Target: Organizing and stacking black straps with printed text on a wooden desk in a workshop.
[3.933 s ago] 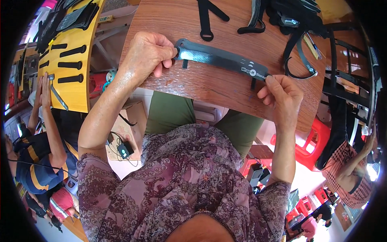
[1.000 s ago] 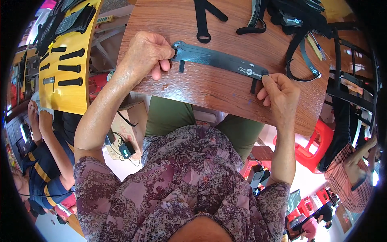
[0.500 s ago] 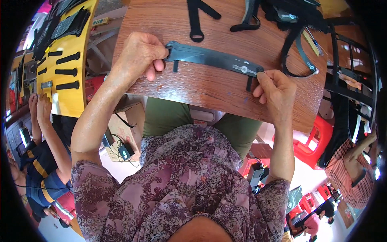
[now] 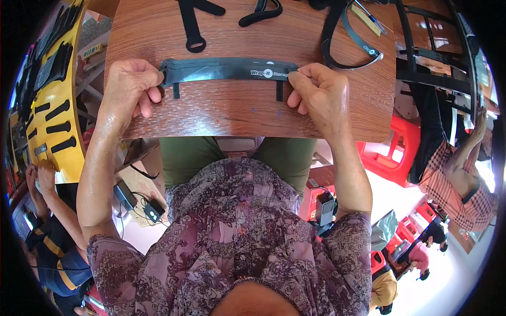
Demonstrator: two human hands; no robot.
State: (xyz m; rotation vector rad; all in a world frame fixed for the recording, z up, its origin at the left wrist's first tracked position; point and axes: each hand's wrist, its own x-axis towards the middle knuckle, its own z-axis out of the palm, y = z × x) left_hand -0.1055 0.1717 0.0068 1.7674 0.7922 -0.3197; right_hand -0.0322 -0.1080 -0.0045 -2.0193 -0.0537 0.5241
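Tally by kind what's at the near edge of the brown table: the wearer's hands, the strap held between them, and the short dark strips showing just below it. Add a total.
Hands (left hand, right hand): 2
Dark strap: 1
Short dark strips: 2
Total: 5

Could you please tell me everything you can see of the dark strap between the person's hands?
The dark strap is long, flat and dark grey, with a slight sheen, faint lengthwise lines and white print toward its right end; it looks like plastic or coated fabric. It stretches nearly straight over the wooden table, its ends pinched by the left hand and right hand. Two short dark tabs show past its near edge; whether they join it is unclear.
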